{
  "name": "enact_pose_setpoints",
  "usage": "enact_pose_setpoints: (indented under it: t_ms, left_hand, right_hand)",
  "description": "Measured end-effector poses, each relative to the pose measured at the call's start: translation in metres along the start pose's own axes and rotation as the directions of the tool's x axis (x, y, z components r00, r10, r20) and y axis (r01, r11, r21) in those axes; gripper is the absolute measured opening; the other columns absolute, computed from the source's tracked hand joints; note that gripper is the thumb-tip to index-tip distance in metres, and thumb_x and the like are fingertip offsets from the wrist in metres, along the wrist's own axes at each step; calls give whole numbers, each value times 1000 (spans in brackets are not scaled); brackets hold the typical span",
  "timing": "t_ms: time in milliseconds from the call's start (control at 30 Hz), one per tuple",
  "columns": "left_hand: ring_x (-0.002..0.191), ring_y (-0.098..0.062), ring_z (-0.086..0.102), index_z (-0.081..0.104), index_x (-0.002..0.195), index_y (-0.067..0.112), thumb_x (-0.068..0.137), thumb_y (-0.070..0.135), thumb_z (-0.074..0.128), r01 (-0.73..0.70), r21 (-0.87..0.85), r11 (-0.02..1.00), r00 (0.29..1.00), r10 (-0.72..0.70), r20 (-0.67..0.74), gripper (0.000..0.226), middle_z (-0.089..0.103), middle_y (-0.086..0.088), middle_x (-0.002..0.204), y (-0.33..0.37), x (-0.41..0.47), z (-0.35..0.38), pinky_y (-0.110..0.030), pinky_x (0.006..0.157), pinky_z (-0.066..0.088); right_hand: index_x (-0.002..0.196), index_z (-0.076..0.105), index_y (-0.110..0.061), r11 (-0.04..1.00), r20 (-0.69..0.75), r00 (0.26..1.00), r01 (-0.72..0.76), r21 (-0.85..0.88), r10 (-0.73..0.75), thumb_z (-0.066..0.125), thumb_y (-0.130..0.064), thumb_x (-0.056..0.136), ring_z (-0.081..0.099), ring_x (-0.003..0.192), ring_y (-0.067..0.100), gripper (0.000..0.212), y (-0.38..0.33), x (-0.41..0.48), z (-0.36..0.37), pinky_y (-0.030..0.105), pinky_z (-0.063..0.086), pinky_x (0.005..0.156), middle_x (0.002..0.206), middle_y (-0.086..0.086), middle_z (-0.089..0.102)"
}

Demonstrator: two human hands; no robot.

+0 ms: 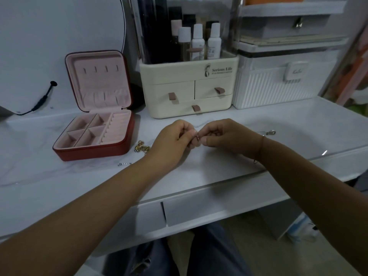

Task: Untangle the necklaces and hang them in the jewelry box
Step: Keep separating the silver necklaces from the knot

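— Necklaces, where are they?
— A gold tangle [142,148] lies on the table [219,166] left of centre, just beside the box [91,153]. A silver bit [124,163] shows below it, and a clasp [271,132] lies at right of centre.
— And the hands?
— Together at mid-frame. The left hand [173,140] and right hand [229,136] both pinch a small reddish ring [197,137] between thumb and fingertips.
— The box?
— Open at left, lid upright, with a row of hooks [100,69] in its pink lining. An organizer [187,90] stands above the hands.
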State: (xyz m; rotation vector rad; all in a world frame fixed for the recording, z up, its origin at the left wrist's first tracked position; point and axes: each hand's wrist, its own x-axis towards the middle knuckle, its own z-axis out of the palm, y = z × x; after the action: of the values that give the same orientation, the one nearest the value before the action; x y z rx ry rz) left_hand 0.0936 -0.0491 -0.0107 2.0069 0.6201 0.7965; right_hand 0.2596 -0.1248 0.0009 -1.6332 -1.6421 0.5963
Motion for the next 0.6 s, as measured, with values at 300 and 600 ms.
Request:
enact_pose_setpoints:
  t_ms: [300, 600]
  left_hand:
    - [47, -5, 41, 55, 82, 16, 98, 18, 47, 183, 23, 983, 982, -184, 32, 18, 59, 2, 69, 7, 23, -4, -22, 52, 33]
    - [43, -10, 26, 61, 101, 0, 100, 14, 44, 300, -328, 896, 953, -271, 133, 22, 55, 1, 56, 3, 24, -7, -29, 50, 12]
  right_hand:
    - [95, 66, 1, 922, -81, 990, -77, 380, 116, 54, -4, 95, 59, 63, 11, 13, 3, 7, -5, 21, 52, 63, 78, 10, 67]
    - [83, 65, -10, 911, -285, 944, -36, 412, 166, 56, -8, 94, 29, 36, 3, 14, 0, 22, 10, 16, 25, 38, 40, -11, 37]
